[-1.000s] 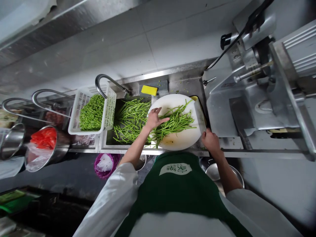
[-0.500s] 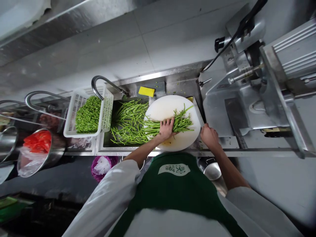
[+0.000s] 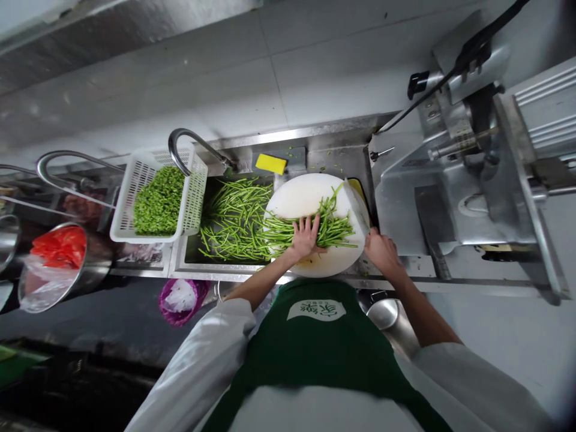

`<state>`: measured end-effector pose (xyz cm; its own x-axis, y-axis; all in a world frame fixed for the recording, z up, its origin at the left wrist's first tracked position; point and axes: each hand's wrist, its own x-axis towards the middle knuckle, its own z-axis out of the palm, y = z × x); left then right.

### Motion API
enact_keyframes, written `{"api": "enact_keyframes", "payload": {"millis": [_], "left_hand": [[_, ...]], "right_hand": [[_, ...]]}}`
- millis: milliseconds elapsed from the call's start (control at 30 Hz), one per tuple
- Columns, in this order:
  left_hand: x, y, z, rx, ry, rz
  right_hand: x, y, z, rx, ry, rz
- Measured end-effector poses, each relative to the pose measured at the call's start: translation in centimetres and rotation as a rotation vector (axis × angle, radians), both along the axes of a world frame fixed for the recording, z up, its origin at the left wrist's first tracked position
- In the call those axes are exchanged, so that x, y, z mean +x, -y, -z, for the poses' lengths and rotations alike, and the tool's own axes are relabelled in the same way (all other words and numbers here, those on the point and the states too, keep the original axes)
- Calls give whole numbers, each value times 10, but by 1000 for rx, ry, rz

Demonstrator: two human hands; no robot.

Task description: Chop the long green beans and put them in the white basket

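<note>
My left hand [image 3: 306, 238] lies with fingers spread across a bunch of long, thin green stalks [image 3: 335, 231], pressing on it from above. The bunch rests on a round white cutting board [image 3: 294, 195]. At the board's right edge, my right hand [image 3: 381, 249] is closed round the handle of a cleaver [image 3: 359, 207]. Its wide blade points away from me over the board, just right of the stalk ends. More loose stalks [image 3: 236, 219] fill the sink [image 3: 191, 252] to the left, some reaching onto the board.
A white basket [image 3: 193, 201] of chopped greens [image 3: 158, 201] stands left of the sink, under a curved faucet [image 3: 180, 135]. Behind the board lies a yellow sponge [image 3: 270, 164]. A metal slicing machine [image 3: 463, 156] takes up the right side. A steel bowl [image 3: 96, 258] stands far left.
The cleaver's blade has swung left, more over the board. My left hand's fingers have spread wider on the stalks. The whole view has shifted slightly.
</note>
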<state>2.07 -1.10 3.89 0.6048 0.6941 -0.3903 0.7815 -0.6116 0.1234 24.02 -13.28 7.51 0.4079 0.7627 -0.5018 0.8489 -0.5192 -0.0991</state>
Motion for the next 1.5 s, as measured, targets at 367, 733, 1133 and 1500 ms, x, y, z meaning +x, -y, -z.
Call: {"api": "enact_keyframes", "payload": {"millis": [367,733,1133,1500], "left_hand": [[2,-34,-2,-15,-16,-136],[72,-137,-24,-155,370,-169],[148,-140,-7,-149,148,-188],[73,-143,-126,-180,701,-50]], "right_hand": [[2,8,8,2,4,57],[5,8,6,20,-88,99],[10,14,16,67,-124,154],[11,13,17,63,-80,141]]}}
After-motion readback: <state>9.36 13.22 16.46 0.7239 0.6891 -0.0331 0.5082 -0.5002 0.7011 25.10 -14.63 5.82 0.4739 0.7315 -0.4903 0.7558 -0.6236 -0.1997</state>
